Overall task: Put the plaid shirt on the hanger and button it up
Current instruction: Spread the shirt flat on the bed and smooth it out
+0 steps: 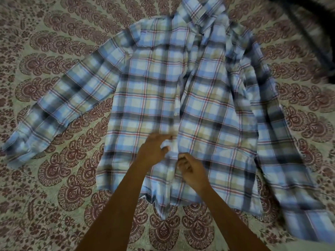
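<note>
Head view: right hand [190,171], fingers curled, is pinching the shirt [154,87]; left hand [153,151], fingers spread, is touching it.

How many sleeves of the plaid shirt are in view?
2. The left sleeve spreads out across the bedspread; the right-side sleeve runs down toward the lower right corner. Neither looks hidden.

A printed cloth [54,178] fills the frame from edge to edge: dark maroon paisley and floral motifs on a pale cream-green ground, set in curving concentric rows. In the upper right corner lies a dark, blurred shape [308,24], too indistinct to identify. The light is dim and even.
</note>
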Tool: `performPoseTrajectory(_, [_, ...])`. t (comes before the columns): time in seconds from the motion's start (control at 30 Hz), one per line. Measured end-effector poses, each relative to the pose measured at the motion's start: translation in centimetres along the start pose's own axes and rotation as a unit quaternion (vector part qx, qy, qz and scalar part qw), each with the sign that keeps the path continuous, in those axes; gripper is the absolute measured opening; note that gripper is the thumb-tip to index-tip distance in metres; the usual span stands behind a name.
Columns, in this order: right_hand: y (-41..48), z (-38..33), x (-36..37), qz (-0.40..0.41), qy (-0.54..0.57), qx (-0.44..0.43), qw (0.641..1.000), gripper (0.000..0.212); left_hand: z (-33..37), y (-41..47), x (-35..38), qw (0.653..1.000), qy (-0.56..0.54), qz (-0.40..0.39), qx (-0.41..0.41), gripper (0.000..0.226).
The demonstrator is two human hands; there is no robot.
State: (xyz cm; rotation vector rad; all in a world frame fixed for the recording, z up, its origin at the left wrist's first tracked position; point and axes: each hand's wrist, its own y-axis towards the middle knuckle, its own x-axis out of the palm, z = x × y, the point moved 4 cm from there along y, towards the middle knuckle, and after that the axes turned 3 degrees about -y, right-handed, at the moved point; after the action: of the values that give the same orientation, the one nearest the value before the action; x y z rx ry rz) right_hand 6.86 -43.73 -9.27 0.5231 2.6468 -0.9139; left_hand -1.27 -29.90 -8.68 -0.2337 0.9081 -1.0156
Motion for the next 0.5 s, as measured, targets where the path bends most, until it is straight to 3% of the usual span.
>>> performPoseTrajectory(0.2, [4.5,0.6,-4.6,0.261,-0.081,-0.024,0.962,0.015,-0.2,3.7,-1.5,0.992,0.053,-0.115,-0.019,0.035])
performPoseTrajectory(0.27, [5.9,0.3,-5.8,0.308,-0.106,-0.048,0.944,0.024,0.0,4.1,-1.9,0.99,0.052,-0.131,-0.017,0.033])
performPoseTrajectory(0.5, [9.5,-0.3,-9.0,0.254,-0.296,-0.004,0.921,0.048,1.5,7.2,-3.2,0.971,0.163,-0.178,0.004,0.027])
